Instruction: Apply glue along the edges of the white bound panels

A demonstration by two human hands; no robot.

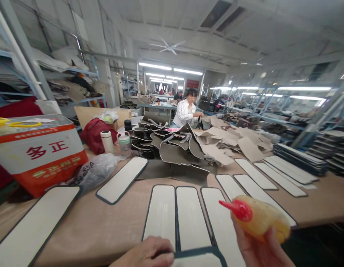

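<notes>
My right hand is wrapped round a yellowish squeeze bottle with a red pointed nozzle, tilted so that the tip points left. Low in the picture, my left hand has curled fingers at the corner of a white panel with a dark border, which is partly cut off by the frame. This panel overlaps the near ends of other panels. Just beyond it, a white panel and a second white panel lie side by side. Another white panel lies below the bottle's nozzle.
Grey-brown cut pieces are heaped mid-table, with beige pieces behind. More panels lie to the right, near a stack. At left are a printed box, a plastic bag and bottles. A person works opposite.
</notes>
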